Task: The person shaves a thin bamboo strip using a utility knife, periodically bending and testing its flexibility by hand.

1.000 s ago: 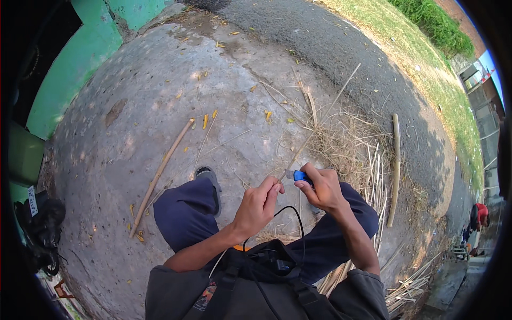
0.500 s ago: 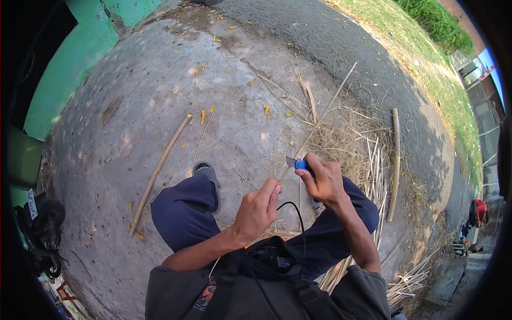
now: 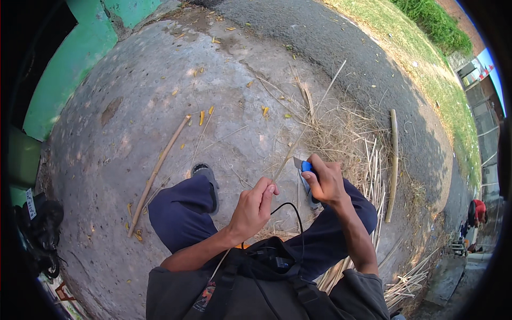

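My left hand [image 3: 252, 209] is closed in front of me around the near end of a long, thin, pale wooden strip [image 3: 285, 160]. The strip slants up and to the right over the ground, and a short tail of it shows behind the hand. Wrapped around a blue utility knife [image 3: 306, 166], my right hand [image 3: 326, 181] stays just right of the strip. Its blade is out and points left toward the strip, with a small gap between them. A small raised sliver seems to stand on the strip near the blade.
Dry shavings [image 3: 333, 130] and a bundle of split strips [image 3: 375, 176] lie to the right. A thick pole [image 3: 394, 165] lies beyond them, another stick [image 3: 159, 173] on the left. A black cable [image 3: 302, 224] loops before my lap. A person in red [image 3: 479, 212] is far right.
My right hand and the knife have shifted slightly right, off the strip. My left hand has drawn the strip a little toward me and down.
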